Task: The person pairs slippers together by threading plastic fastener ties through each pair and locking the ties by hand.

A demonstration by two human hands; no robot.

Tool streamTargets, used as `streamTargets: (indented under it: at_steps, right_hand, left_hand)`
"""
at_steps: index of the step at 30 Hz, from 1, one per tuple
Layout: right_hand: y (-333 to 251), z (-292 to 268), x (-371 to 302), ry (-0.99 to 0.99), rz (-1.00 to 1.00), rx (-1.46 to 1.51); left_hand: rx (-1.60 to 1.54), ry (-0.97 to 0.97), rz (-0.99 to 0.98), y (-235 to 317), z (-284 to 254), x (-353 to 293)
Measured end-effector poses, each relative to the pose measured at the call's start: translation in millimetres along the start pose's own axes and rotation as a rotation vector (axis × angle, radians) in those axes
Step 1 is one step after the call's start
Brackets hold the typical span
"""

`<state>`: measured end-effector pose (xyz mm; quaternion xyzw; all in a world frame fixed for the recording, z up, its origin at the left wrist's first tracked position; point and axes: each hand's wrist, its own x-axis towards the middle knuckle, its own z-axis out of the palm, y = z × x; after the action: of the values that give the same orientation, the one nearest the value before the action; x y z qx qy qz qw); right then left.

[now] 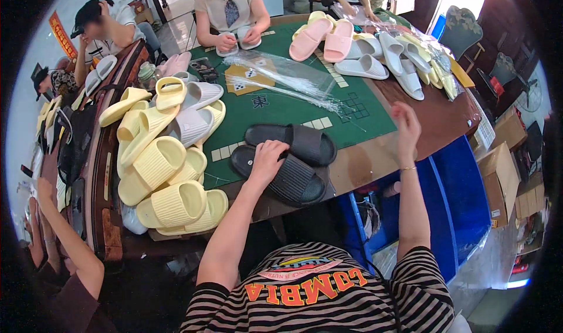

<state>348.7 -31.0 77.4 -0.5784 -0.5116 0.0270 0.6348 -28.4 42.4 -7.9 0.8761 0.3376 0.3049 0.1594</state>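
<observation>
In the head view, the left hand (268, 160) lies on the nearer black slipper (298, 180), probably steadying it beside its mate (314, 146) on the table (438, 122); whether its bent fingers pinch, I cannot tell. The right hand (406, 126) hovers, seemingly empty, fingers loosely together.

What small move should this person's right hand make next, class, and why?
Probably lower the right hand to the farther black slide sandal: that hand is raised and looks empty, while the left hand is on the nearer black slide sandal, right beside it.
</observation>
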Motion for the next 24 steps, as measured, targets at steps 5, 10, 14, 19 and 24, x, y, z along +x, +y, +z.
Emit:
streamTargets:
  at_steps: [5, 10, 14, 19, 24]
  right_hand:
    - [25, 38, -60, -0.225, -0.035, -0.17]
    - [25, 77, -91, -0.411, -0.01, -0.204]
    - [7, 86, -100, -0.376, -0.088, -0.413]
    - [-20, 85, -115, -0.354, -0.262, -0.415]
    - [-24, 89, -133, -0.551, -0.269, -0.392]
  left_hand:
    - [0.069, 0.204, -0.017, 24, 6, -9]
    - [-0.018, 0.313, -0.222, 48, 9, -26]
    - [0.052, 0.292, -0.264, 55, 14, -41]
    - [-0.028, 0.272, -0.302, 55, 11, -52]
    - [-0.016, 0.423, -0.214, 70, -7, -65]
